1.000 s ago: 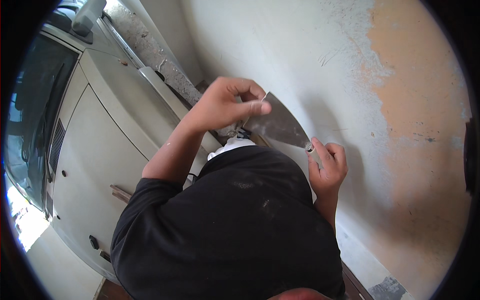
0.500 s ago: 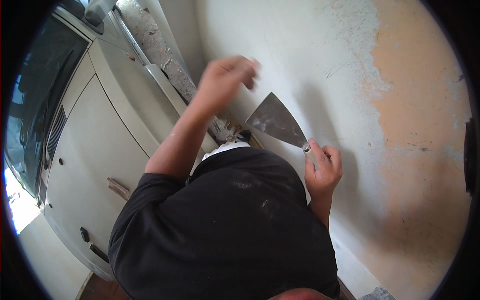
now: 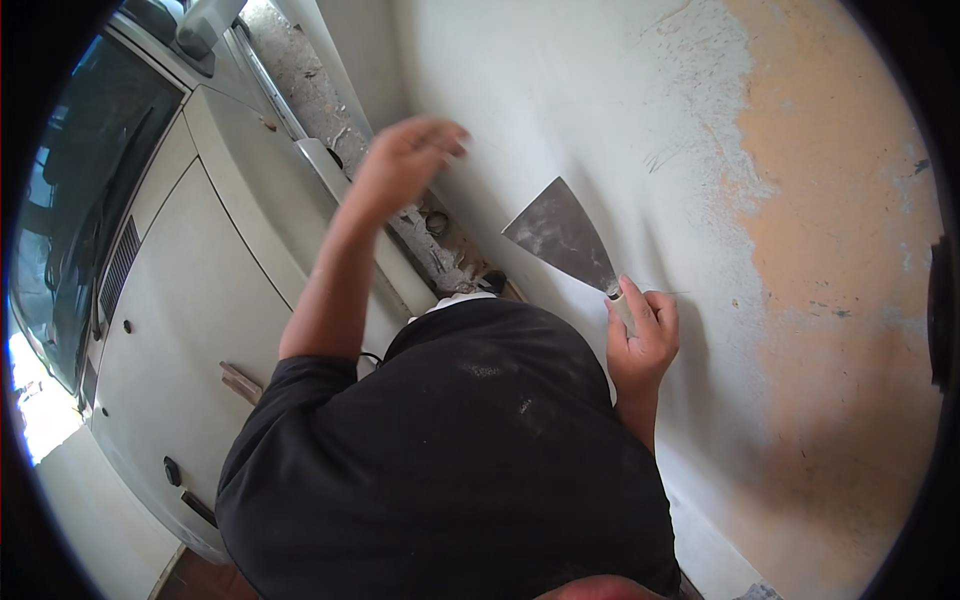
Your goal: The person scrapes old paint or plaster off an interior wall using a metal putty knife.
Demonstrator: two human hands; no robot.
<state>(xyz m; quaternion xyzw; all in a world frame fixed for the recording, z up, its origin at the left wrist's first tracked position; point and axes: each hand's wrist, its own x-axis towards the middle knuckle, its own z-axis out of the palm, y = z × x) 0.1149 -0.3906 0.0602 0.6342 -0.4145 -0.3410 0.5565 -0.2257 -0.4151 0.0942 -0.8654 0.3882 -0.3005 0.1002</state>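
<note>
My right hand is closed on the pale handle of a wide metal putty knife at centre right. Its grey, whitish-smudged blade points up and left in front of the white wall. My left hand is raised, up and left of the blade and apart from it. It is slightly blurred, with loosely bent fingers and nothing visible in them.
A beige car stands along my left, with a small piece of wood on its bonnet. The wall on my right has a peach patch. A rubble-strewn strip of floor runs between car and wall.
My left hand has let go of the blade and moved up, then leftward. My right hand and the knife have shifted slightly, the blade tilting more upright.
</note>
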